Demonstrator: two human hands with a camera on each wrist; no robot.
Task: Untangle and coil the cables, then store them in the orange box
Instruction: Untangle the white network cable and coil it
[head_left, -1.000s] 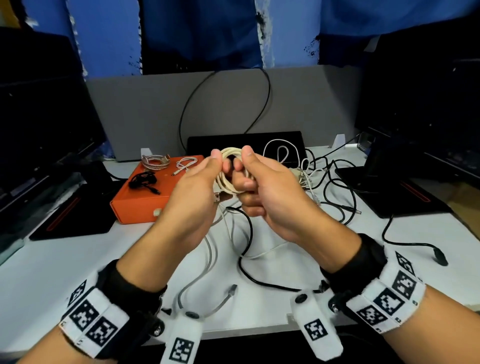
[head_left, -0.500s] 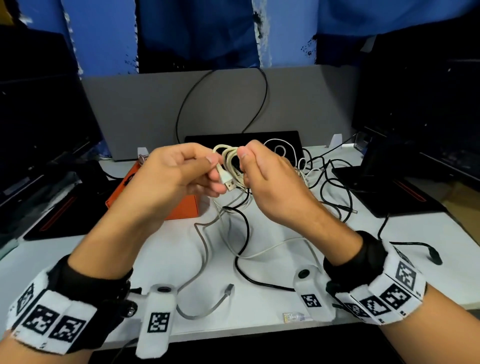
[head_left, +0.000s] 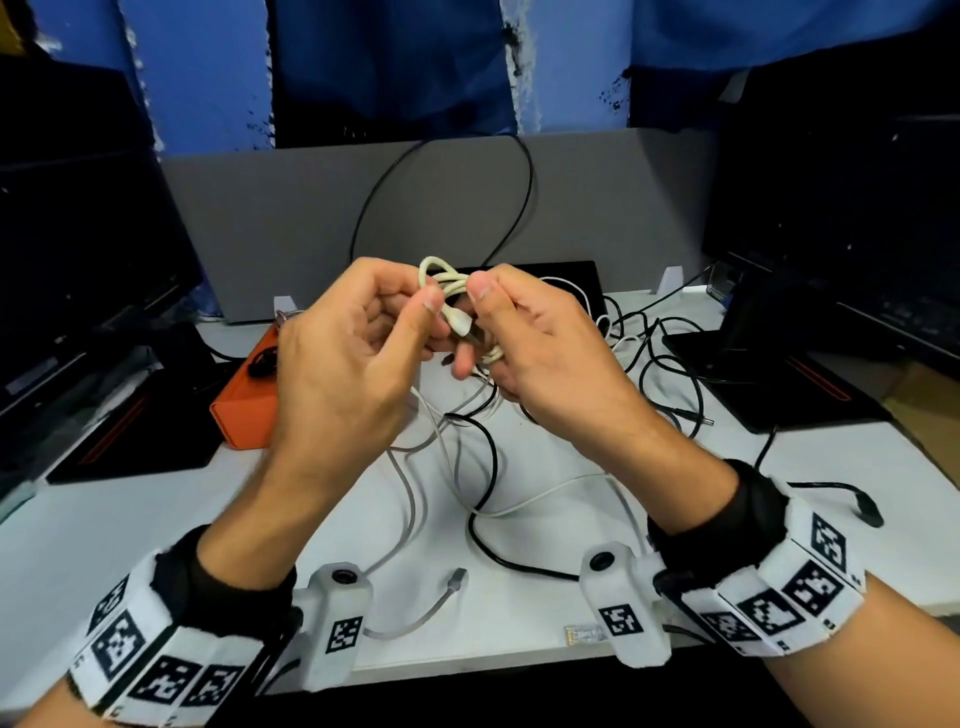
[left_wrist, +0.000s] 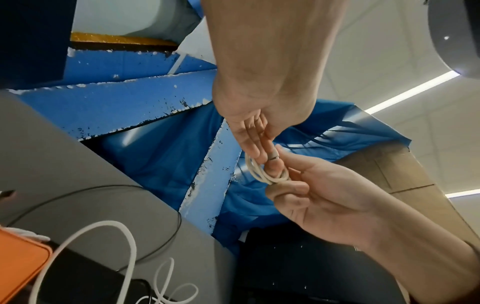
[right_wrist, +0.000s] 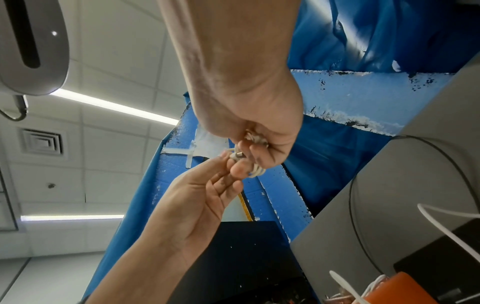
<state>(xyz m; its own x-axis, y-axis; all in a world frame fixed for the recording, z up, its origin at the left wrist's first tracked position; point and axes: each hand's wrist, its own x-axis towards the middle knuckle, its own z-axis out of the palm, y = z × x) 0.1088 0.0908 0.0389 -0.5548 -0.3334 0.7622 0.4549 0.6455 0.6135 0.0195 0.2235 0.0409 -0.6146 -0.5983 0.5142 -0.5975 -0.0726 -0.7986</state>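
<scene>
Finishing one coil: both hands, left (head_left: 343, 332) and right (head_left: 540, 338), pinch the cream cable (head_left: 457, 306) above the desk, beside the orange box (head_left: 244, 415). Black (head_left: 488, 467) and grey (head_left: 410, 499) cables lie loose, not yet coiled.

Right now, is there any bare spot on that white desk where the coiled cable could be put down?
Yes: the white desk is bare at the near left, between the orange box and the front edge. The middle and right are crowded with loose black and grey cables.
</scene>
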